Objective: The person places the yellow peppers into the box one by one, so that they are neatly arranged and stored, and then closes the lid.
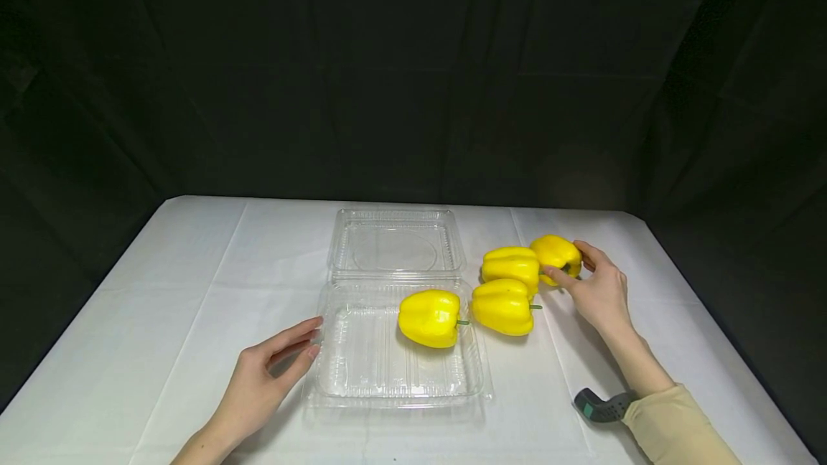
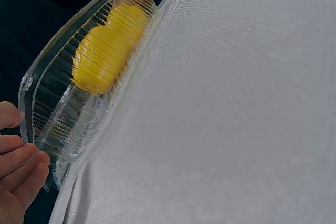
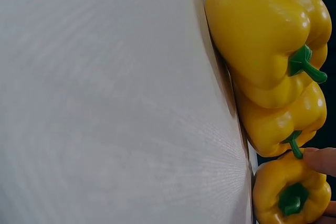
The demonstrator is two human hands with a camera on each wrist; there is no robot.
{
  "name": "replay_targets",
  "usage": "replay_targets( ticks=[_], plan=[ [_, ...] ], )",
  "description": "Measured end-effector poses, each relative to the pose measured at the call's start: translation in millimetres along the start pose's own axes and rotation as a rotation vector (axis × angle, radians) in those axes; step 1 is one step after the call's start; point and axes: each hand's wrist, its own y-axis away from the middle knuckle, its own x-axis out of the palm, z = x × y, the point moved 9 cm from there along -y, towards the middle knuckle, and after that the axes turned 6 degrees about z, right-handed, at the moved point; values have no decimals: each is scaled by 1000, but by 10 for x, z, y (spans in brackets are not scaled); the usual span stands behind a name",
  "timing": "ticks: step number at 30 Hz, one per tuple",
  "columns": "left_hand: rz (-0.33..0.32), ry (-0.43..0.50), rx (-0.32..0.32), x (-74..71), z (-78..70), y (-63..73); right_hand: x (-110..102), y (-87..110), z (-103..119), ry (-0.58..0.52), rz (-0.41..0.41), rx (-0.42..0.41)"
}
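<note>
My right hand (image 1: pixel 602 291) is at the back-right yellow bell pepper (image 1: pixel 553 253), thumb on one side and fingers on the other. In the right wrist view that pepper (image 3: pixel 273 190) shows its green stem end, with the thumb (image 3: pixel 321 161) at its upper edge. My left hand (image 1: pixel 261 377) has its fingertips at the left rim of a clear hinged plastic container (image 1: pixel 362 372), finger and thumb spread apart. One bell pepper (image 1: pixel 429 318) lies on its side in the container's right half. The left wrist view shows it as a yellow shape (image 2: pixel 100 59) behind the ribbed wall.
Two more yellow bell peppers, one in front (image 1: pixel 502 307) and one behind (image 1: pixel 510 265), lie close together right of the container. The container's open lid (image 1: pixel 395 239) extends toward the back of the white-covered table (image 1: pixel 168 307). A dark curtain (image 1: pixel 413 92) hangs behind.
</note>
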Motion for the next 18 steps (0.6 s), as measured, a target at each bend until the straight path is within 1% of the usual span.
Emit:
replay_targets(
  ticks=[18],
  plan=[
    [2,-8,-14,1,11,2,-33,-4,-15,30,-24,-20]
  ],
)
